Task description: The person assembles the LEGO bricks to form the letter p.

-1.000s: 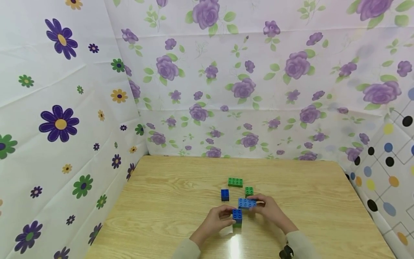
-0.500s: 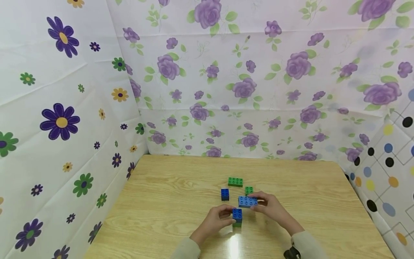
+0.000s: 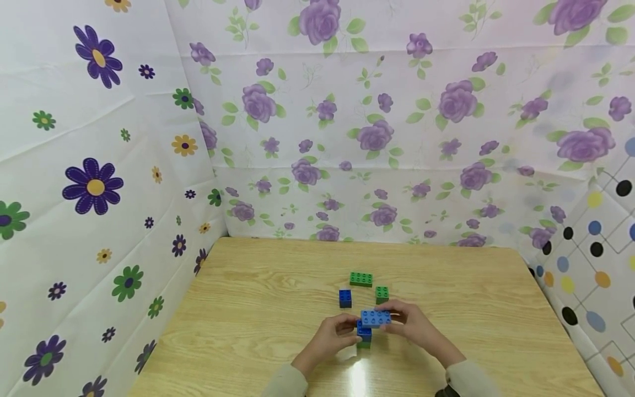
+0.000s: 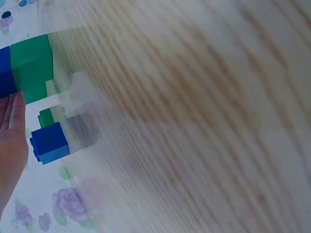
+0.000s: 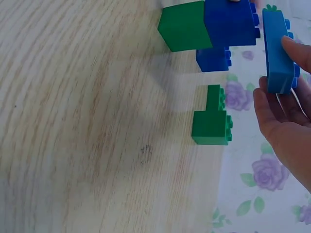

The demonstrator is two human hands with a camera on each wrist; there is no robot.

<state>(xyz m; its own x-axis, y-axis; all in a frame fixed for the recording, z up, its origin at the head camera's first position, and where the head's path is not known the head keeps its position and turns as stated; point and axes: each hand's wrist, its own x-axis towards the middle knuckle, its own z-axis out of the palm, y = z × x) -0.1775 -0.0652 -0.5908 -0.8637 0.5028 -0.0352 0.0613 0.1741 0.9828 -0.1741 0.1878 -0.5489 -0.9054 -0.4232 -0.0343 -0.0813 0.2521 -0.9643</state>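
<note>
My left hand (image 3: 330, 335) grips a two-brick stack, a dark blue brick (image 3: 365, 334) on top of a green brick (image 3: 364, 345), standing on the table. A long light blue brick (image 3: 375, 318) is pinched between the thumb and fingers of my right hand (image 3: 410, 324). It is held just over the stack, and in the right wrist view a small gap shows between the light blue brick (image 5: 278, 53) and the studs of the dark blue brick (image 5: 228, 23). The left wrist view catches only part of the left hand (image 4: 10, 141) beside the green brick (image 4: 32, 65).
Behind the hands, a dark blue brick (image 3: 345, 298), a long green brick (image 3: 361, 279) and a small green brick (image 3: 382, 294) lie apart on the wooden table (image 3: 258, 286). Flowered cloth (image 3: 347, 193) hangs along the table's back edge.
My right hand has brought the light blue brick left and nearer, from beyond the stack to above it. My left hand stays on the stack.
</note>
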